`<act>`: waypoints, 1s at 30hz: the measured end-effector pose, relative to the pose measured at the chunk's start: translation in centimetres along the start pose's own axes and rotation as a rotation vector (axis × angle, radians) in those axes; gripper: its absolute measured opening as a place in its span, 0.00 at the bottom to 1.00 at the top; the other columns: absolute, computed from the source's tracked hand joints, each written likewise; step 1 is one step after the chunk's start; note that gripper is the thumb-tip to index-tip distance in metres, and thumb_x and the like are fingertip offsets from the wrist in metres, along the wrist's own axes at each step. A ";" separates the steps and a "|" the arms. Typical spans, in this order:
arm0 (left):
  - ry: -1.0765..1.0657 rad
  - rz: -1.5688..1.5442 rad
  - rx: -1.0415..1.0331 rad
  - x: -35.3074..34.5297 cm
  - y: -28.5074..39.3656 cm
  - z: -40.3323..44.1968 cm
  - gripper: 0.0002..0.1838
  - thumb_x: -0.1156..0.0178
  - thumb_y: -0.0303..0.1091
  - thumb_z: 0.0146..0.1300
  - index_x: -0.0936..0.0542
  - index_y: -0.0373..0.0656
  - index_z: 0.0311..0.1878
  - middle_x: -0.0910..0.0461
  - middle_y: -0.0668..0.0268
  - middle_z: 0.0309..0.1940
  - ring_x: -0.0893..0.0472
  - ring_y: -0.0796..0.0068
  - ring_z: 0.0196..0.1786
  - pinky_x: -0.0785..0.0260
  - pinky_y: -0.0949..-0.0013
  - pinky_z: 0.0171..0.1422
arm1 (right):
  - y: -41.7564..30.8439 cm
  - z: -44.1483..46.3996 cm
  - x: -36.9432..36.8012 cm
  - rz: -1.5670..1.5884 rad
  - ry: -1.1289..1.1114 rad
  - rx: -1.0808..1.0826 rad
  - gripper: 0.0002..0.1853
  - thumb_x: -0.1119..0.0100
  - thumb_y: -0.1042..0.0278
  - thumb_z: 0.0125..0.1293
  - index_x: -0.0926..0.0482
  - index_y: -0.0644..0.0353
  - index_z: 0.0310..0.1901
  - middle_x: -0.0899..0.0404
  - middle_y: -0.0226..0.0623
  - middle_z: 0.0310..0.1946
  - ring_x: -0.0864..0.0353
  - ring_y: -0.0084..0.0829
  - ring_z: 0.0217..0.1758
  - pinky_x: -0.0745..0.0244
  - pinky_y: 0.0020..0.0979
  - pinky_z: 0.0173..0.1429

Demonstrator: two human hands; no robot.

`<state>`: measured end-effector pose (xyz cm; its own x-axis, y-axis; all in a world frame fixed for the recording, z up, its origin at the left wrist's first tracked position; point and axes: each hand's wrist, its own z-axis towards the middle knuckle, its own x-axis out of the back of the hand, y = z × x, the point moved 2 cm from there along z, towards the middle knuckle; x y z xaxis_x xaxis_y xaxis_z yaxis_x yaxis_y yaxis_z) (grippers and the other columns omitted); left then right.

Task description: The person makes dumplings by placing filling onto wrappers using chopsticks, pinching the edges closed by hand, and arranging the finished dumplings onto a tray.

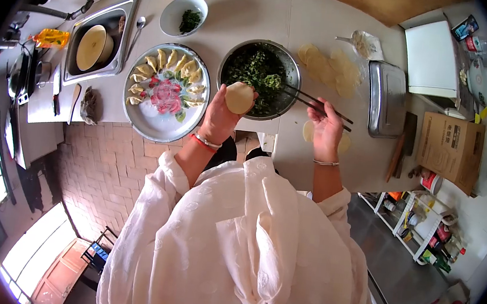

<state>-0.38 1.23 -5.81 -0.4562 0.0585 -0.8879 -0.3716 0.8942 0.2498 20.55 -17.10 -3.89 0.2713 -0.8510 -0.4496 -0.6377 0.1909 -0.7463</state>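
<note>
The round, flat, cream-coloured dough wrapper [239, 98] lies across the fingers of the left hand [217, 118], whose thumb grips its edge, over the near-left rim of the round, shiny metal bowl [293, 69]. To the bowl's right, the right hand [328, 129] has its fingers closed around two thin, dark chopsticks [303, 95], tips reaching into the chopped green filling [251, 60] inside. I can see a large, white, flower-painted round plate [149, 116] left of the bowl, with pale, folded dumplings [172, 59] around its edge. Overlapping thin, pale dough rounds [320, 67] lie right of the bowl.
</note>
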 end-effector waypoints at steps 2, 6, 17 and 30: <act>-0.026 -0.028 0.018 0.0 -0.4 1.1 0.28 0.51 0.53 0.74 0.26 0.36 0.61 0.23 0.52 0.59 0.26 0.51 0.65 0.32 0.55 0.70 | -1.0 -0.9 -1.1 -0.030 -0.023 0.051 0.14 0.43 0.65 0.71 0.19 0.69 0.48 0.15 0.48 0.37 0.14 0.35 0.33 0.20 0.30 0.41; -0.043 -0.060 0.035 -1.3 -1.1 2.4 0.30 0.53 0.55 0.74 0.26 0.36 0.62 0.24 0.52 0.60 0.26 0.55 0.65 0.33 0.56 0.70 | -2.6 -3.3 -3.7 -0.155 -0.091 0.215 0.13 0.46 0.66 0.73 0.20 0.69 0.48 0.15 0.47 0.38 0.14 0.34 0.33 0.18 0.31 0.41; 0.020 -0.035 -0.003 -3.8 -1.8 3.5 0.30 0.62 0.56 0.78 0.28 0.38 0.61 0.24 0.54 0.60 0.26 0.56 0.64 0.34 0.53 0.70 | -0.8 -8.7 -8.3 -1.010 -0.563 1.056 0.16 0.39 0.86 0.59 0.21 0.66 0.49 0.18 0.45 0.41 0.16 0.41 0.40 0.18 0.33 0.42; -0.043 -0.087 -0.026 -2.8 -1.4 3.1 0.28 0.58 0.54 0.76 0.28 0.38 0.61 0.24 0.51 0.60 0.26 0.54 0.65 0.34 0.54 0.72 | -2.1 -9.3 -8.6 -0.697 -0.438 0.776 0.08 0.49 0.81 0.72 0.21 0.70 0.48 0.17 0.48 0.42 0.15 0.34 0.42 0.17 0.32 0.44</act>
<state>3.90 1.16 -4.86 -0.3858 0.0004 -0.9226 -0.4292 0.8851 0.1799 12.83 -14.73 6.08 0.7192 -0.6751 0.1644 0.3300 0.1237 -0.9359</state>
